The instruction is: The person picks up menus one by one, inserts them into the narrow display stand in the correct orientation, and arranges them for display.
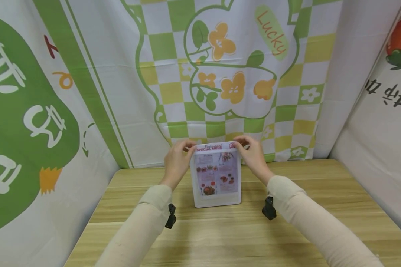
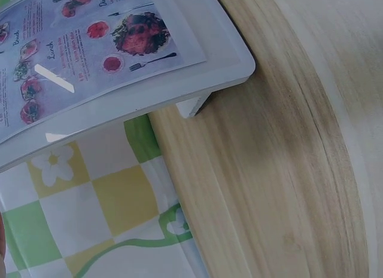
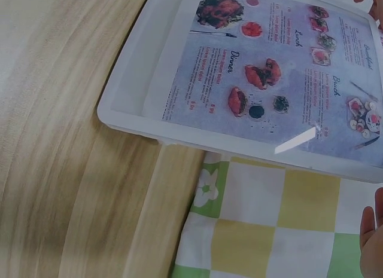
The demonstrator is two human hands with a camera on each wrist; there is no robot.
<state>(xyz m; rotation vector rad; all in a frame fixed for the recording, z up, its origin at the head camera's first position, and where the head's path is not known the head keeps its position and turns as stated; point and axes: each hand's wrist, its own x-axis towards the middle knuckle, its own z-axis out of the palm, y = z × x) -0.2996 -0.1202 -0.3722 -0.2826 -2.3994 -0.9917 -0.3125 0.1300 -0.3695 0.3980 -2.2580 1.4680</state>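
Note:
A white menu stand (image 1: 215, 201) stands upright on the table, leaning slightly back, with a printed "Special Menu" sheet (image 1: 211, 178) in its frame. My left hand (image 1: 177, 160) pinches its upper left corner between thumb and fingers. At the upper right corner, my right hand (image 1: 254, 155) grips it the same way. From the left wrist, the lower corner and a white support foot (image 2: 191, 106) behind the panel show. In the right wrist view the menu sheet (image 3: 269, 81) has food pictures and a glare streak; fingers of the right hand (image 3: 374, 242) show at the edge.
The wooden table (image 1: 214, 237) extends in front of the stand and to both sides. Right behind its back edge hangs a green, yellow and white checkered cloth (image 1: 163, 92). Printed cloth walls (image 1: 90, 193) rise at the left and right. Black wrist cameras (image 1: 269, 208) hang under the sleeves.

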